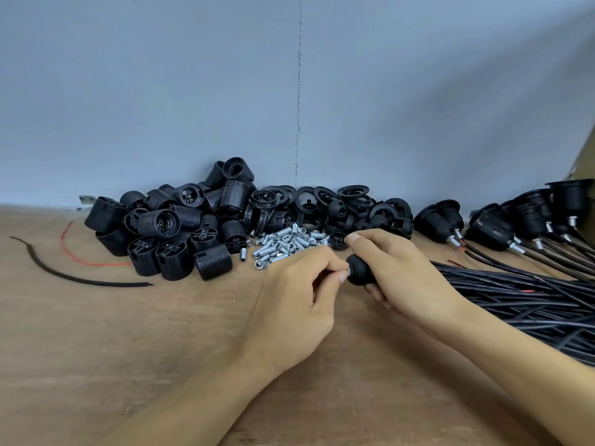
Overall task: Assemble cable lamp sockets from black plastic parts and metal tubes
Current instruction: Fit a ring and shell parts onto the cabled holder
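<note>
Presently: right hand (397,275) fingers curled round black socket cap (360,272) | left hand (297,296) fingers pinch metal tube (348,270) at cap's left end.

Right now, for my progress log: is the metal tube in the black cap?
Partly in: the metal tube enters the black cap, pinched by the left hand; depth hidden.
</note>
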`<action>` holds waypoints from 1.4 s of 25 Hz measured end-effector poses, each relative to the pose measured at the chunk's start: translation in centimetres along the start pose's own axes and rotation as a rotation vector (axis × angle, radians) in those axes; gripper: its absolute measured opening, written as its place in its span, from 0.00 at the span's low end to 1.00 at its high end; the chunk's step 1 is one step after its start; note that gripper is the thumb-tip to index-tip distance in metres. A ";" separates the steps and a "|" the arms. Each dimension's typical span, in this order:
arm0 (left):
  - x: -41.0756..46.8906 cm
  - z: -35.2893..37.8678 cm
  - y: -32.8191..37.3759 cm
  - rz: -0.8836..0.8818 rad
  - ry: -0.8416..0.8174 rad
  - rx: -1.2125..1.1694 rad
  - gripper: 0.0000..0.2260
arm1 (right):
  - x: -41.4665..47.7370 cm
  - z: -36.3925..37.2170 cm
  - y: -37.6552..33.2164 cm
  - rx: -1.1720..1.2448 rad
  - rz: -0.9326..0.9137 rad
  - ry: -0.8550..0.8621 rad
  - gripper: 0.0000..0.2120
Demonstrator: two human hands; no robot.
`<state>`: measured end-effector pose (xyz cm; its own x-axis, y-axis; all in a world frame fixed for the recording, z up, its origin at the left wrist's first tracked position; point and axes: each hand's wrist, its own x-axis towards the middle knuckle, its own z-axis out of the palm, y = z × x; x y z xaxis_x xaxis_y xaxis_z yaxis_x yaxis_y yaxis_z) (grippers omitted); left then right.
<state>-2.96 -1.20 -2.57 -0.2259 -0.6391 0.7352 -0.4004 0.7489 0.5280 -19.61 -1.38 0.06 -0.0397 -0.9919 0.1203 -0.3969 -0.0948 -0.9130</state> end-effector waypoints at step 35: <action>1.1 -0.1 -2.4 -0.740 0.009 -0.608 0.05 | 0.8 -4.4 -1.1 -0.465 -0.283 -0.013 0.05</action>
<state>-2.17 -3.69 -3.04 -0.0927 -0.9873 0.1287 0.0916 0.1202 0.9885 -23.21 -1.67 2.82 0.1373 -0.9344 0.3287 -0.7541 -0.3138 -0.5769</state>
